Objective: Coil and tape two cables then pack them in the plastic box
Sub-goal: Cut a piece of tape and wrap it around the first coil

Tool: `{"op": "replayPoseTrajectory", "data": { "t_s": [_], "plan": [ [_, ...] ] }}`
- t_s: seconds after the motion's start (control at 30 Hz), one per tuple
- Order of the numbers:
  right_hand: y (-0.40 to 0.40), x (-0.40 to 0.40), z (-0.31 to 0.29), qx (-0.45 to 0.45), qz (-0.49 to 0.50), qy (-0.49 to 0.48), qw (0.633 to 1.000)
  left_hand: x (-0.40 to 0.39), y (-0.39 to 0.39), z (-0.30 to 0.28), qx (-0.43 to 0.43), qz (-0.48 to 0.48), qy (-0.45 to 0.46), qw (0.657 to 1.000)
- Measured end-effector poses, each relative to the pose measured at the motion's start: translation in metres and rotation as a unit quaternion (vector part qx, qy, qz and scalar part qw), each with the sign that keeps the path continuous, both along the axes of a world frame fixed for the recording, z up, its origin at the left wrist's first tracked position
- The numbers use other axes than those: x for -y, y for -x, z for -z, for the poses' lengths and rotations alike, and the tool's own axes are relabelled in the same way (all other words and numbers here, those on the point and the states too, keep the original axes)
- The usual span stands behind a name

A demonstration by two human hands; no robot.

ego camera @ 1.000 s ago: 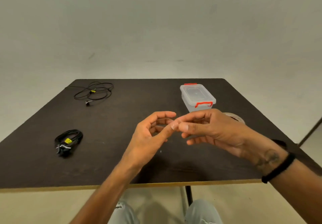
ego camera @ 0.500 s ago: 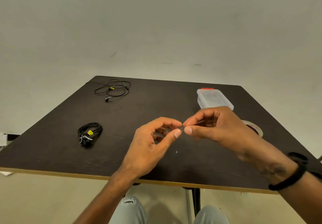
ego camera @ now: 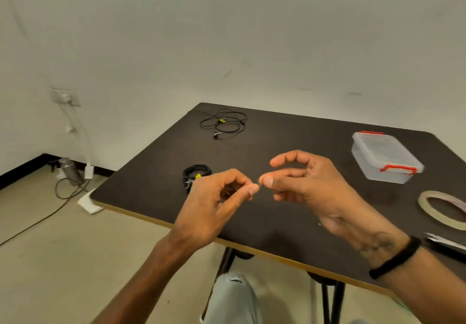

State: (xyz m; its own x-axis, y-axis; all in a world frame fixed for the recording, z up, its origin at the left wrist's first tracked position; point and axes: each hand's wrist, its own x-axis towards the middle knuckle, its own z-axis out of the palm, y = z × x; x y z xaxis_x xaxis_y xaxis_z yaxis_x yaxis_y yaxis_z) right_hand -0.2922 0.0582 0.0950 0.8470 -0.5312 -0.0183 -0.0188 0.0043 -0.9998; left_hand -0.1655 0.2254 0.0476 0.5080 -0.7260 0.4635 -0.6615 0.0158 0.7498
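My left hand (ego camera: 214, 205) and my right hand (ego camera: 310, 185) meet fingertip to fingertip above the table's near edge. Both pinch what looks like a small, almost clear piece of tape (ego camera: 259, 185), which is hard to make out. Just beyond my left hand lies a coiled black cable (ego camera: 198, 172) with a yellow tag, partly hidden by the knuckles. A thin black cable (ego camera: 223, 123) lies in loose loops at the far left of the table. The clear plastic box (ego camera: 385, 158) with red clips stands lid-on at the right. A tape roll (ego camera: 440, 210) lies flat near my right wrist.
The dark table (ego camera: 290, 137) has a pale front edge running diagonally under my wrists. A flat white item (ego camera: 446, 241) lies at the right edge by my forearm. On the floor at the left are a wall socket (ego camera: 65, 96), a trailing cord and a metal bottle (ego camera: 69, 170).
The view has swung left and down, so the table's things sit further right. My hands stay pinched together and my right index finger has lifted clear.
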Motion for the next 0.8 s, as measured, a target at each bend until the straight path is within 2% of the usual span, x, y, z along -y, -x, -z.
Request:
{"op": "replayPoseTrajectory", "data": {
  "t_s": [0.1,0.2,0.3,0.43,0.57,0.8],
  "plan": [
    [-0.036,-0.013,0.002,0.015,0.003,-0.029,0.999,-0.028,-0.025,0.001,-0.019,-0.054,0.001,0.998],
    [-0.065,-0.02,0.007,0.009,0.007,0.002,1.0,-0.051,-0.054,0.0,-0.072,-0.112,0.011,0.991],
    [-0.087,-0.024,0.014,0.007,-0.001,0.01,1.0,-0.064,-0.081,0.0,-0.077,-0.14,-0.012,0.987],
    [-0.107,-0.025,0.024,0.005,-0.004,0.038,0.999,-0.064,-0.115,0.006,-0.047,-0.212,-0.108,0.97],
    [-0.124,-0.025,0.031,0.003,0.007,0.086,0.996,-0.04,-0.141,0.011,-0.047,-0.231,-0.23,0.944],
    [-0.145,-0.022,0.039,0.004,0.028,0.175,0.984,0.0,-0.156,0.008,-0.002,-0.254,-0.325,0.911]
  ]
}}
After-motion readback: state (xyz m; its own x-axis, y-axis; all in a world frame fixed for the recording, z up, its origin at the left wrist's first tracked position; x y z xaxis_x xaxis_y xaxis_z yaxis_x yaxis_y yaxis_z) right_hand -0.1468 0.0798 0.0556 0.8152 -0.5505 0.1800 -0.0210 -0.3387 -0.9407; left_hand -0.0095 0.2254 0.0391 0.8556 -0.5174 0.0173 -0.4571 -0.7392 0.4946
